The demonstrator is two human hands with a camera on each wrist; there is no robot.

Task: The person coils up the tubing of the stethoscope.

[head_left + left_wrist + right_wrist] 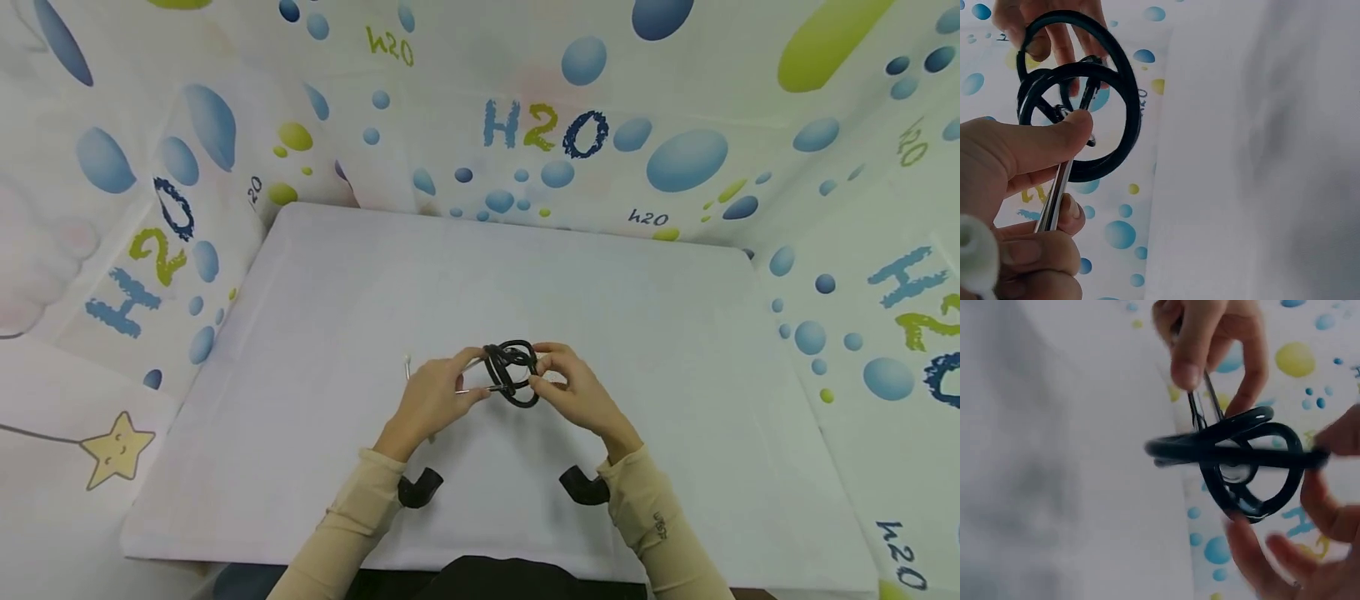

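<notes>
A stethoscope with black tubing wound into loops is held up above the table between both hands. My left hand grips its metal ear tubes, thumb on top near where they join the black tubing. A pale ear tip shows large at the lower left of the left wrist view. On the other side, my right hand pinches the loops between thumb and fingers. A shiny round metal piece, partly covered by tubing, sits inside the coil in the right wrist view.
The white table spreads out under the hands. Behind and beside it hangs a white curtain with blue and green drops and H2O lettering. Black wrist mounts stick out under both forearms.
</notes>
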